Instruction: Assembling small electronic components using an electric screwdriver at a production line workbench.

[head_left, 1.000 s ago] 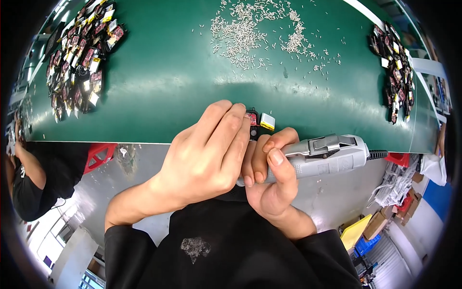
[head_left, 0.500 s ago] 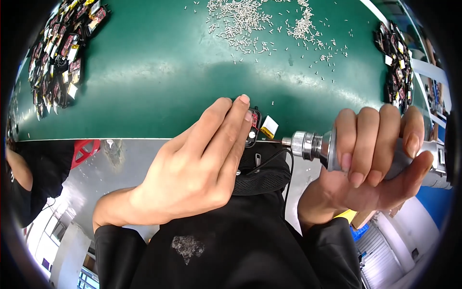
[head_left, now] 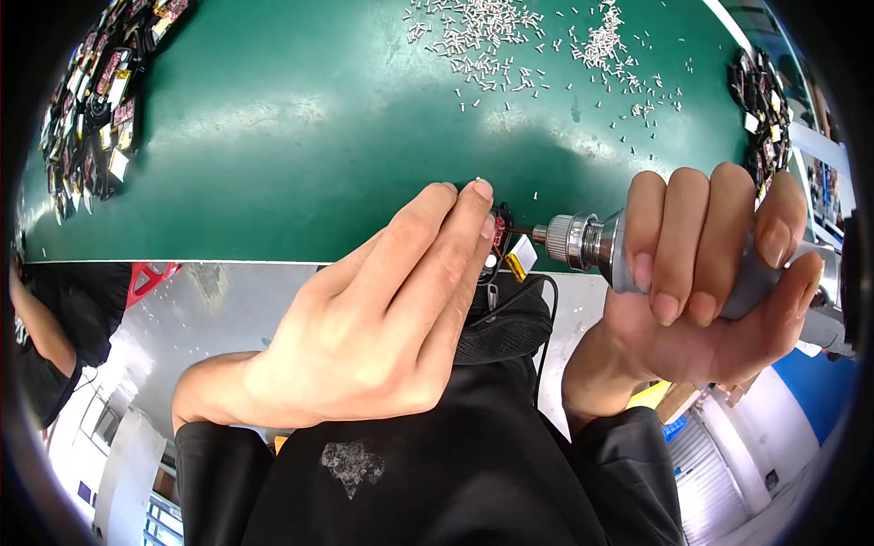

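Note:
At the table's near edge, my left hand (head_left: 364,318) is closed, fingers together, around a small black electronic device (head_left: 492,264). Most of the device is hidden behind the fingers; a red circuit board shows at its right side. A white battery pouch with a yellow end (head_left: 521,257) hangs from it on the right. My right hand (head_left: 715,273) is wrapped around a silver-grey electric screwdriver (head_left: 583,241), held level. Its thin bit points left, with the tip at the red board beside my left fingertips. A tiny pale speck, possibly a screw, shows at my left index fingertip.
Many small silver screws (head_left: 487,41) lie scattered on the green table (head_left: 273,164). Heaps of similar black devices stand at the far left (head_left: 105,100) and far right (head_left: 763,105). A black mesh pouch (head_left: 505,335) and a cable are below the edge. Another person's arm (head_left: 45,328) is at left.
The screwdriver has moved up, so its bit now meets the red board instead of lying below, by the battery. My left hand and the device have shifted slightly right in view.

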Available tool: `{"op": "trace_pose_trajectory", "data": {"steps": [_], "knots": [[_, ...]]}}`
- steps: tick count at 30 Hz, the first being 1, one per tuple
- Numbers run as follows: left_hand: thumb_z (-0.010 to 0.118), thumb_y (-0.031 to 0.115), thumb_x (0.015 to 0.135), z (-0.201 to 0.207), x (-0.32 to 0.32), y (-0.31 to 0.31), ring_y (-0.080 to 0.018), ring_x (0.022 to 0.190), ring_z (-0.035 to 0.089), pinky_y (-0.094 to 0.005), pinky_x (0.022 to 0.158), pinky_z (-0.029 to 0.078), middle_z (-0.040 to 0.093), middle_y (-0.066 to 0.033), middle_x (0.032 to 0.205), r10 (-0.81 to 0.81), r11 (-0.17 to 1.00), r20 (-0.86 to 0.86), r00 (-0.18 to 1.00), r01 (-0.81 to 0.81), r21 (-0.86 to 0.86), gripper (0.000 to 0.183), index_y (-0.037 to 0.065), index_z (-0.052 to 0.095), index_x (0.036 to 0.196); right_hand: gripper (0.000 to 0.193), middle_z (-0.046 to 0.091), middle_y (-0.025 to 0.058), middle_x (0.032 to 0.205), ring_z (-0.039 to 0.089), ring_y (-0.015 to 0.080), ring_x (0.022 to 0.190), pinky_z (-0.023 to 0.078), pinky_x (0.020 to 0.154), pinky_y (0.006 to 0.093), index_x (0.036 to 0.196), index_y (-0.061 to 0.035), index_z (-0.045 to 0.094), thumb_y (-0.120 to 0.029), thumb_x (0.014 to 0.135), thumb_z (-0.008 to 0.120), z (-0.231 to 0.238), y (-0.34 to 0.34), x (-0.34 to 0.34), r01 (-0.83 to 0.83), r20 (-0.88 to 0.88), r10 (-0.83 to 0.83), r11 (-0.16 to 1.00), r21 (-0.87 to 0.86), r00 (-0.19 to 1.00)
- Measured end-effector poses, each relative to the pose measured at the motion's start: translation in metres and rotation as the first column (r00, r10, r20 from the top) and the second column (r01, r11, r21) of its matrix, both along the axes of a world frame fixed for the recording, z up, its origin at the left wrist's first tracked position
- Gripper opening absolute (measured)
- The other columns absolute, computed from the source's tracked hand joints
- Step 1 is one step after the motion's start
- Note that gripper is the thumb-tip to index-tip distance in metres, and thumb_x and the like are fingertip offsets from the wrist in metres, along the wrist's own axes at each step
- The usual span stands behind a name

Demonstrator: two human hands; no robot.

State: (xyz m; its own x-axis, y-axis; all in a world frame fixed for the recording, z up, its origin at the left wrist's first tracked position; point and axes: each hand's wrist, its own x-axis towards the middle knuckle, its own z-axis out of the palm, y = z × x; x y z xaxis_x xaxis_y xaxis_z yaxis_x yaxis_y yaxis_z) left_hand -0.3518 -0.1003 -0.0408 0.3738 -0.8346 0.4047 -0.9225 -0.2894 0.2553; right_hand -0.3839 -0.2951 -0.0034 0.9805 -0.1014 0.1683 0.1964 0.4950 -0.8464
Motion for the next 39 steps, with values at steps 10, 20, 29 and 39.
{"op": "trace_pose_trajectory", "data": {"steps": [10, 20, 29, 39], "knots": [[0.063, -0.003, 0.062, 0.005, -0.001, 0.001, -0.0317, 0.088, 0.060, -0.0349, 0.067, 0.054, 0.060, -0.0225, 0.102, -0.008, 1.000, -0.053, 0.999, 0.008, 0.014, 0.032, -0.015, 0.061, 0.092, 0.023, 0.039, -0.0033, 0.054, 0.035, 0.0063, 0.042, 0.034, 0.048, 0.0227, 0.086, -0.0097, 0.044, -0.029, 0.098, 0.039, -0.009, 0.006, 0.016, -0.148, 0.116, 0.161, 0.983, -0.111, 0.980], [0.060, 0.002, 0.065, 0.024, 0.004, 0.006, -0.0316, 0.101, 0.056, -0.0352, 0.080, 0.052, 0.055, -0.0215, 0.113, -0.047, 0.994, -0.087, 0.995, 0.055, 0.092, 0.040, -0.012, 0.058, 0.102, 0.021, 0.039, -0.0033, 0.051, 0.034, 0.0070, 0.038, 0.033, 0.042, 0.0237, 0.081, -0.0076, 0.041, -0.018, 0.088, 0.058, -0.004, 0.013, 0.025, -0.154, 0.246, 0.165, 0.986, -0.065, 0.955], [0.064, -0.008, 0.070, 0.055, 0.095, 0.092, -0.0336, 0.102, 0.056, -0.0391, 0.090, 0.043, 0.059, -0.0160, 0.111, 0.575, 0.817, 0.118, 0.810, -0.560, -0.136, 0.046, 0.001, 0.056, 0.115, 0.017, 0.036, -0.0040, 0.049, 0.036, 0.0061, 0.038, 0.037, 0.045, 0.0215, 0.089, -0.0103, 0.038, -0.019, 0.092, 0.053, -0.004, -0.027, -0.025, 0.050, 0.310, -0.157, 0.944, 0.327, 0.938], [0.066, -0.006, 0.073, 0.038, 0.066, 0.041, -0.0275, 0.090, 0.059, -0.0345, 0.078, 0.047, 0.061, -0.0109, 0.098, 0.423, 0.906, 0.013, 0.906, -0.422, -0.041, 0.024, 0.000, 0.064, 0.096, 0.011, 0.033, -0.0030, 0.050, 0.032, 0.0074, 0.040, 0.034, 0.046, 0.0254, 0.088, -0.0076, 0.042, -0.017, 0.093, 0.043, -0.043, -0.012, -0.033, 0.168, 0.020, -0.211, 0.828, 0.535, 0.977]]}}
